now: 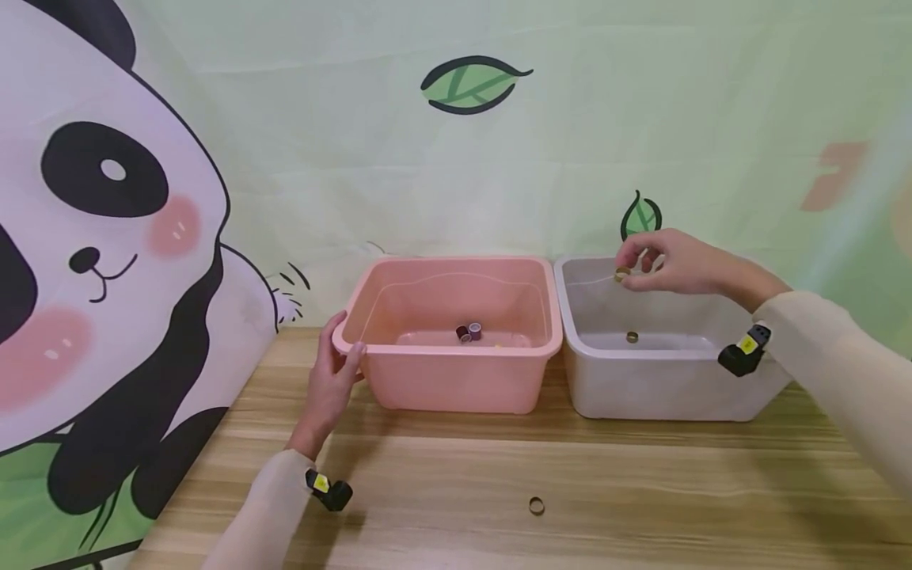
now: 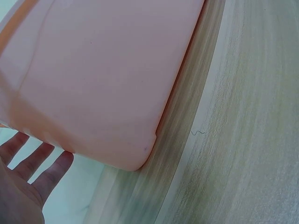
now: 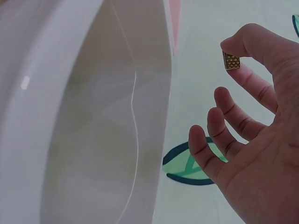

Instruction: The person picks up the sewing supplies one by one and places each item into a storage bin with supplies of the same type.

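Note:
Above the grey bin (image 1: 659, 364), my right hand (image 1: 673, 261) pinches a dimpled brass ring thimble (image 3: 231, 60) between thumb and index finger. The other fingers are loosely bent and apart from it. A similar gold ring (image 1: 632, 337) lies inside the grey bin, and another gold ring (image 1: 537, 506) is on the table in front. My left hand (image 1: 331, 388) holds the left front corner of the pink bin (image 1: 456, 380), its thumb at the front rim. In the left wrist view, fingertips (image 2: 63, 161) touch the bin's outer side. Several small purplish cylinders (image 1: 475, 331) lie in the pink bin.
Both bins stand side by side on a wood-grain table (image 1: 427, 491), close to a green backdrop (image 1: 342, 119) with a printed panda and leaves. A small yellow thing shows partly behind the pink bin's front rim. Each sleeve carries a black wrist camera (image 1: 744, 352).

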The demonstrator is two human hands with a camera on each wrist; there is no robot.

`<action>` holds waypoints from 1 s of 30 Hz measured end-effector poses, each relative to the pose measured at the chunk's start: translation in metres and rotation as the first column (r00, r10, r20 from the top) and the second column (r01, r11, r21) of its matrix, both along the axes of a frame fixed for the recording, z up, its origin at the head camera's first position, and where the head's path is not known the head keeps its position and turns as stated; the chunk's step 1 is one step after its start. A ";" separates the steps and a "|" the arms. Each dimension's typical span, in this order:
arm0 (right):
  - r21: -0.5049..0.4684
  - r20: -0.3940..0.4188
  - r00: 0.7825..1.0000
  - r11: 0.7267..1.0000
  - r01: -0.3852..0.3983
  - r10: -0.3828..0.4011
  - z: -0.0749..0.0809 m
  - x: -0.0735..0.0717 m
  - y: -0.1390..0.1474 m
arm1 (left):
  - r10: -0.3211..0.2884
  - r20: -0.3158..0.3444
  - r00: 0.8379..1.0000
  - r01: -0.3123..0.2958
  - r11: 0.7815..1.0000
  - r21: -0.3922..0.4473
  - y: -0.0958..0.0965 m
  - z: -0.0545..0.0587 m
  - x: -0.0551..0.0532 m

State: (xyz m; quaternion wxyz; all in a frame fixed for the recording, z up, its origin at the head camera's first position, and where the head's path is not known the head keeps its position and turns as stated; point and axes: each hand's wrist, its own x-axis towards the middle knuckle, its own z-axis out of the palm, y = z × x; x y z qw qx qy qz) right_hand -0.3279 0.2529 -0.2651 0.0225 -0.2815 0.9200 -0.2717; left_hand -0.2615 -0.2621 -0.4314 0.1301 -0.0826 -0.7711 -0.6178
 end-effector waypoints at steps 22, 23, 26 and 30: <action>0.034 0.040 0.994 0.994 0.103 -0.104 -0.010 -0.036 0.017 | 0.017 0.002 1.000 -0.017 1.000 -0.010 0.000 0.000 0.001; 0.036 0.040 0.994 0.994 0.104 -0.106 -0.010 -0.038 0.018 | 0.017 0.003 1.000 -0.017 1.000 -0.009 0.000 -0.001 0.001; 0.043 0.044 0.994 0.994 0.102 -0.104 -0.012 -0.042 0.020 | 0.018 0.006 1.000 -0.018 1.000 -0.004 0.000 0.000 0.001; 0.051 0.050 0.993 0.993 0.105 -0.108 -0.015 -0.047 0.021 | 0.017 0.019 1.000 -0.017 1.000 -0.001 0.001 0.003 0.003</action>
